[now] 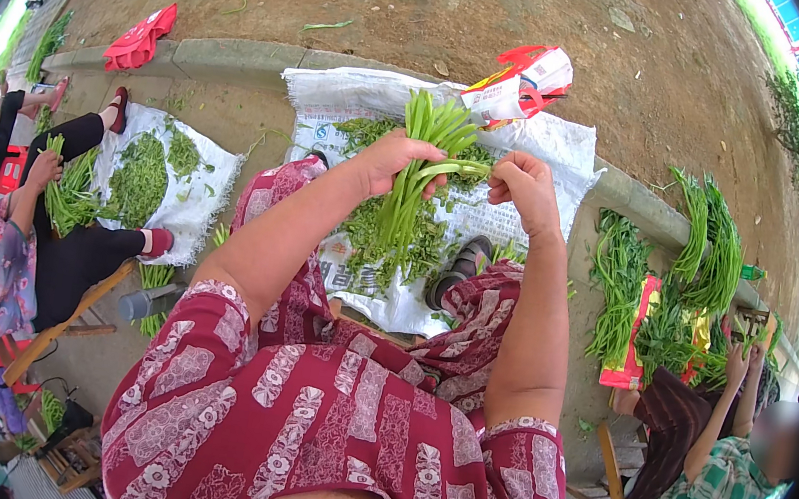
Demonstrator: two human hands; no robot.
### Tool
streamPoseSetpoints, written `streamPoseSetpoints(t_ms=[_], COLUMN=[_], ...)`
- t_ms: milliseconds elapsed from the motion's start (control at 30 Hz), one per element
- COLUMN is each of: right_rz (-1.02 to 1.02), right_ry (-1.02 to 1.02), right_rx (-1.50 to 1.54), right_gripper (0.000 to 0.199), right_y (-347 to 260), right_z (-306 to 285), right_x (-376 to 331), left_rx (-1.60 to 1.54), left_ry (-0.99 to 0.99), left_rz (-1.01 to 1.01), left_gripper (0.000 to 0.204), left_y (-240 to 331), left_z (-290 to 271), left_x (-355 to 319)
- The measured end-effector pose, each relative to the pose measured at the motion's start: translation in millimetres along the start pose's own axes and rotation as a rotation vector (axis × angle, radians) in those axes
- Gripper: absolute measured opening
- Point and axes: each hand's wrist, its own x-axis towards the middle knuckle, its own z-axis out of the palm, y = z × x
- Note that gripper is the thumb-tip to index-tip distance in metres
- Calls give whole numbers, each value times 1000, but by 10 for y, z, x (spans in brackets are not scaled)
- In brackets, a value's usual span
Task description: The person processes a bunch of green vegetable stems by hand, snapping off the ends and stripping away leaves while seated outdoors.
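My left hand is wrapped round a thick bunch of long green vegetable stems, held upright in front of my knees. One stem bends out of the bunch to the right. At its tip, my right hand is closed in a pinch, fingertips pressed together; what lies between them is too small to make out fully. Beneath both hands, a white woven sack is spread on the ground, with a heap of plucked green leaves on it, partly hidden by the stems.
A red and white bag stands at the sack's far edge. Long greens lie along the kerb at right. People with greens sit on both sides, a second leaf-covered sheet at left. A red bag rests on the far kerb.
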Motion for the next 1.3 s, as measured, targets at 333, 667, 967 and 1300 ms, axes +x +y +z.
streamPoseSetpoints(t_ms=[333, 667, 967, 1300], right_rz=[-22, 52, -254, -548], right_ry=[86, -17, 41, 116], right_rx=[-10, 462, 117, -343], right_gripper=[32, 12, 12, 11], right_y=[95, 195, 118, 146], right_z=[130, 413, 653, 488], right_x=[39, 23, -54, 31], left_rx=[31, 21, -99, 128], left_ry=[4, 50, 47, -181], left_rz=[168, 224, -5, 126], left_gripper=[23, 18, 21, 35], left_y=[-72, -46, -68, -100], left_z=[-44, 16, -5, -4], left_x=[39, 49, 46, 43])
